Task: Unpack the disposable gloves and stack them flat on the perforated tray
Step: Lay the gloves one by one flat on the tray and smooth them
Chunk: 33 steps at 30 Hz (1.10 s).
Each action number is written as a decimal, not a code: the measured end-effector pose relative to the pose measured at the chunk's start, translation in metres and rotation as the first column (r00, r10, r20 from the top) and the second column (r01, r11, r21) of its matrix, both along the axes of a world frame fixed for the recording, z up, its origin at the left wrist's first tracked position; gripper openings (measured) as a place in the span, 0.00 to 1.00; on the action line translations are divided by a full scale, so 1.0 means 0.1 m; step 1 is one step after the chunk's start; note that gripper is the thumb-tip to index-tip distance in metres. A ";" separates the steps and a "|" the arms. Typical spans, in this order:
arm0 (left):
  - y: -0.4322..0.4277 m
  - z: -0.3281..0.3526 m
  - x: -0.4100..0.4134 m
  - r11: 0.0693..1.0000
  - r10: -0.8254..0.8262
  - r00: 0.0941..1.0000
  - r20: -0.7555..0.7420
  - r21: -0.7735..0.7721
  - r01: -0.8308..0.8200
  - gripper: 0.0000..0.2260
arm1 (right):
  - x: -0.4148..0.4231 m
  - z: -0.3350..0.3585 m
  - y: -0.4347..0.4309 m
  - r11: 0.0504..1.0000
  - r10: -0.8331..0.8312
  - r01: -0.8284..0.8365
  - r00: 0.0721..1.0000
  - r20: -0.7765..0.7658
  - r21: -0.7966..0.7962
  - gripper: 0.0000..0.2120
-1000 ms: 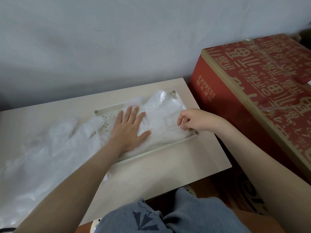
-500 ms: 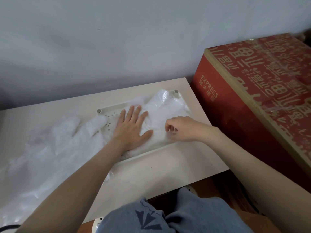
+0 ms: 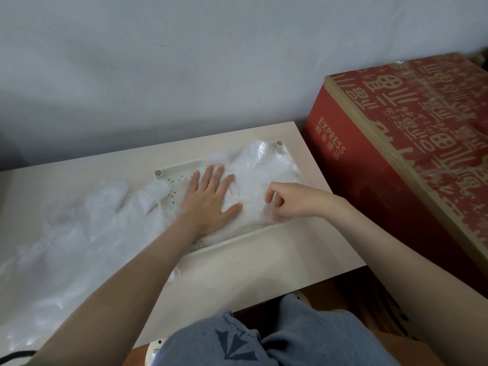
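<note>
The cream perforated tray point(image 3: 172, 192) lies on the back right part of the table. Clear disposable gloves point(image 3: 260, 175) are spread over most of the tray. My left hand point(image 3: 208, 202) presses flat on the gloves at the tray's left half, fingers straight and spread. Over the tray's near right part, my right hand point(image 3: 293, 202) has curled fingers and pinches a fold of the top glove between thumb and fingers, with the index finger raised. A loose heap of more clear gloves point(image 3: 79, 225) covers the table to the left of the tray.
The small cream table point(image 3: 250, 268) stands against a pale wall. A large red cardboard box point(image 3: 409, 154) marked EXPRESS stands right beside the table's right edge. My knee in grey-blue shorts point(image 3: 264, 339) is under the table's near edge.
My right hand has moved left from the tray's right rim to its near middle, drawing the glove film with it. My left hand has stayed pressed flat.
</note>
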<state>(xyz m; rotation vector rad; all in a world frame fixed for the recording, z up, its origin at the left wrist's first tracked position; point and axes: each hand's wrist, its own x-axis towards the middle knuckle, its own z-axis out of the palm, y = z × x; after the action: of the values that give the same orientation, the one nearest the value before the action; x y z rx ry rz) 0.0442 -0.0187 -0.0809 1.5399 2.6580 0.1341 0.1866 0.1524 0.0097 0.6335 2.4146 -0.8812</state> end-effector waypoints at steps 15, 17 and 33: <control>0.00 0.01 0.01 1.000 0.005 1.000 -0.004 -0.014 -0.005 0.38 | -0.05 -0.01 -0.01 1.000 -0.006 0.005 0.999 -0.042 -0.018 0.09; 0.00 0.01 0.01 1.000 0.007 1.000 -0.001 -0.013 -0.007 0.38 | -0.04 0.04 0.04 0.999 -0.014 0.012 0.999 -0.050 -0.045 0.08; 0.01 0.00 0.00 1.000 0.004 1.000 0.002 -0.022 -0.004 0.37 | 0.04 0.19 0.14 0.958 -0.189 0.169 0.980 -0.065 -0.233 0.14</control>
<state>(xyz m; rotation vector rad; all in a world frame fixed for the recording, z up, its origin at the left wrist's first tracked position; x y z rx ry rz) 0.0440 -0.0180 -0.0806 1.5270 2.6523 0.1062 0.1908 0.1665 0.0286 0.7480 2.3104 -1.2626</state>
